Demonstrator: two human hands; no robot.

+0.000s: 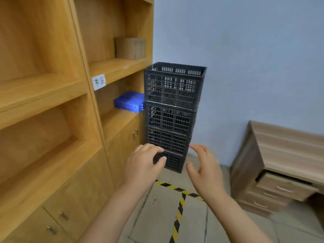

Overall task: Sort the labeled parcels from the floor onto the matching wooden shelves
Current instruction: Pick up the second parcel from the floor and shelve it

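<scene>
Pale blue wall (254, 50), grey tiled floor (157, 216) with hazard tape (178, 213), wooden desk (284, 155) at right

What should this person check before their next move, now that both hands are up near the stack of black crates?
1. Hands free: ok. The left hand and right hand are open and hold nothing.
2. Parcel to pick in view: not ok. No parcel shows on the floor.
3. Shelf label readable: cannot tell, blurred.
4. Room on the shelves: ok. The cardboard box and blue crate leave space.
5. Stack of black crates steady: cannot tell.
</scene>
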